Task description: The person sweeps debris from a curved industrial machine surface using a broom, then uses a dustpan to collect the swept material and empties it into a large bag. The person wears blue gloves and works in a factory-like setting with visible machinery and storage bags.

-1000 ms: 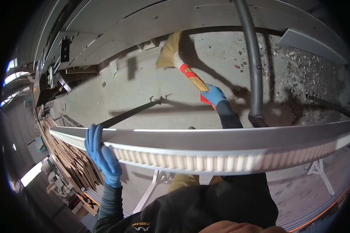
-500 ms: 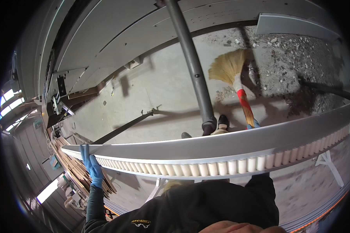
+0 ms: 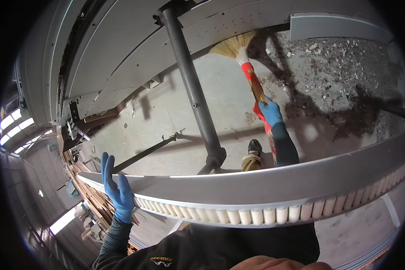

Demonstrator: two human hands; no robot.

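My right hand, in a blue glove, reaches past the far side of a long grey metal beam and grips a broom. The broom has a red-wrapped handle, and its fanned straw bristles meet the floor beside the base of a large grey machine. Against the left part of the beam rests my left hand, also blue-gloved, its fingers stretched out and apart. A row of cream-coloured rollers runs along the beam's near side.
Pale chips and dark debris lie over the floor at the right. A thick grey pipe slants down from the machine, and a thinner dark bar stands left of it. Wooden strips are stacked at the far left.
The broom has moved left and farther away, toward the machine's base. My right hand and forearm have come into sight beyond the beam. My left hand's fingers have spread.
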